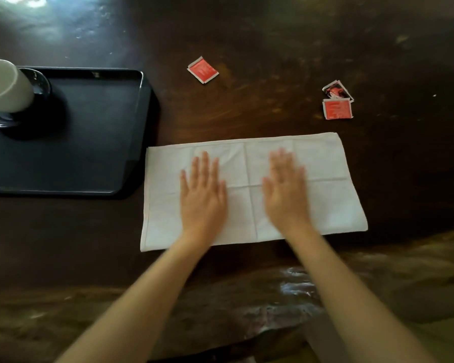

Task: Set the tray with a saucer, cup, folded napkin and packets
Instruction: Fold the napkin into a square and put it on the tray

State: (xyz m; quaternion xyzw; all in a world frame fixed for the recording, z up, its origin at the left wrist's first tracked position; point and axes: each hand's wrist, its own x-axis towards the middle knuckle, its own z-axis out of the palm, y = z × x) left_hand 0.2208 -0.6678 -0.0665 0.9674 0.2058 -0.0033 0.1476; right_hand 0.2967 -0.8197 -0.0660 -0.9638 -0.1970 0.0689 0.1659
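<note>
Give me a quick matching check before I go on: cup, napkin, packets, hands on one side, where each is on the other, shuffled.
Things:
1. cup
2. napkin
3. packets
4. hands

Places:
A. loose on the table, beyond the napkin
B. flat on the napkin, palms down
C. on the saucer in the tray
D. spread on the table right of the tray

Pairs: 1-C, 2-D, 3-A, 4-B

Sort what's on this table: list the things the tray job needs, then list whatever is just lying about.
Needed: black tray; glass saucer on it, white cup on the saucer; white napkin under both flat hands; three red packets on the table.

Lying about: nothing else visible on the dark wooden table.
</note>
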